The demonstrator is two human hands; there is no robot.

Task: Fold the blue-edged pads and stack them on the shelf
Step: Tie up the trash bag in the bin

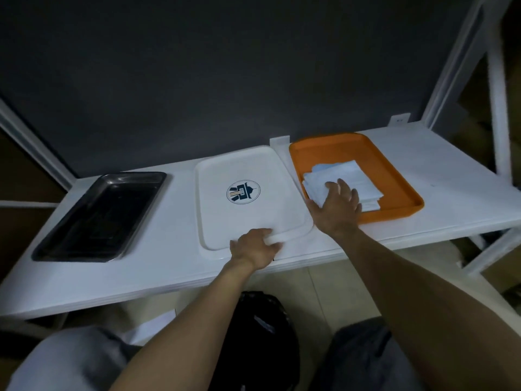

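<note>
A pile of white pads with pale blue edges [353,179] lies in an orange tray [394,176] on the white shelf [439,176]. My right hand [337,207] lies on the near left part of the pile, fingers spread over the top pad. My left hand [255,248] grips the near rim of a white tray [248,165] that carries a round dark logo and stands left of the orange tray. Whether the right fingers pinch a pad is hidden.
A black metal tray [98,215] sits at the left end of the shelf. A dark wall stands behind, and white frame posts [496,88] rise at the right. A black bag [259,334] lies on the floor between my knees.
</note>
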